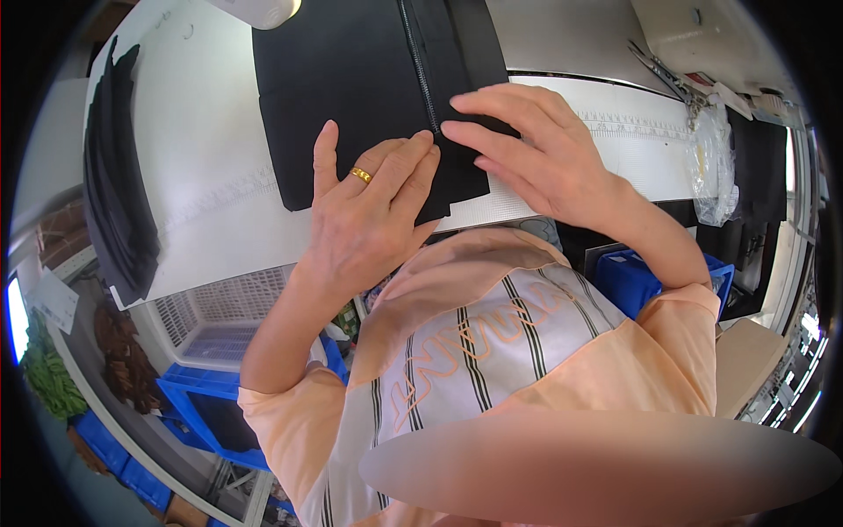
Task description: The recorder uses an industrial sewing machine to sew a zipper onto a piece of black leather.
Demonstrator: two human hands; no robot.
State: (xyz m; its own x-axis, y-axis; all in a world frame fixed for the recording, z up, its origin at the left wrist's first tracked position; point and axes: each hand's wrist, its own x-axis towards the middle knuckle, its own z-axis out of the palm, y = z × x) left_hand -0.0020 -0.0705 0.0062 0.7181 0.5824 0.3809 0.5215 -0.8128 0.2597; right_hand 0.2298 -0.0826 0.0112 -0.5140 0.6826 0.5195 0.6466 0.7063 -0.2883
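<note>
A black fabric piece (pixel 338 92) lies on the white work table, with a metal-toothed zipper (pixel 420 75) running lengthwise down it. My left hand (pixel 369 198), with a gold ring on one finger, rests flat on the near part of the cloth. Its fingers are stretched out and the thumb points toward me; the fingertips lie by the zipper's near end. From the right, my right hand (pixel 544 149) reaches over the fabric with its fingers apart, the tips close to the zipper. Whether those tips touch the cloth I cannot tell.
Folded black cloth (pixel 123 184) hangs over the table's left edge. A white machine part (pixel 259 10) stands at the far side. Scissors (pixel 659 70) and a clear plastic bag (pixel 713 162) lie at the right. Below are a white basket (pixel 219 303) and blue crates (pixel 198 400).
</note>
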